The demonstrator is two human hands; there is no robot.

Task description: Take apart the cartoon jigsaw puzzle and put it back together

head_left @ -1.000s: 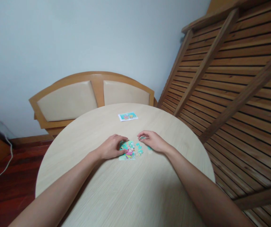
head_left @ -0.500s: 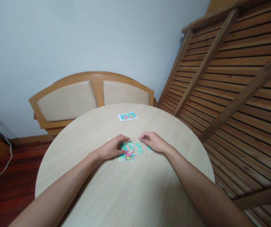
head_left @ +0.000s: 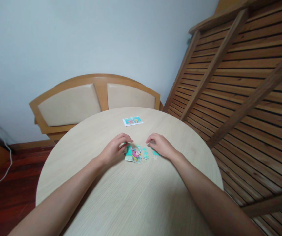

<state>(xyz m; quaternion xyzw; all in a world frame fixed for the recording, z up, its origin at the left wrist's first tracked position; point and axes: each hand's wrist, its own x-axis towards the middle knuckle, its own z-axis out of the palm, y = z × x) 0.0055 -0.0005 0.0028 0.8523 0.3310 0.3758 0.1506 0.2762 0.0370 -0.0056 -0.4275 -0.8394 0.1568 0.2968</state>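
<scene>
A small, partly assembled jigsaw puzzle (head_left: pixel 129 158) in turquoise, pink and yellow lies at a slight angle on the table, with some loose pieces on top. My left hand (head_left: pixel 115 148) is at its left edge, fingers curved and apart, the index finger reaching over the far side. I cannot tell whether the thumb touches the puzzle. Loose turquoise puzzle pieces (head_left: pixel 145 153) lie just right of it. Beyond them my right hand (head_left: pixel 162 145) has thumb and fingertips pinched together. What they hold, if anything, is too small to make out. More pieces (head_left: pixel 155 153) show below that hand.
A picture card (head_left: pixel 133 121) with a similar cartoon design lies at the far side of the round wooden table (head_left: pixel 121 196). Behind the table stands a padded headboard (head_left: pixel 69 105) against the wall. A slatted wooden frame (head_left: pixel 229 91) leans at the right.
The puzzle has shifted away from me and turned slightly. My left hand has moved up and back with its fingers lifted. My right hand has moved slightly farther off, uncovering pieces below it.
</scene>
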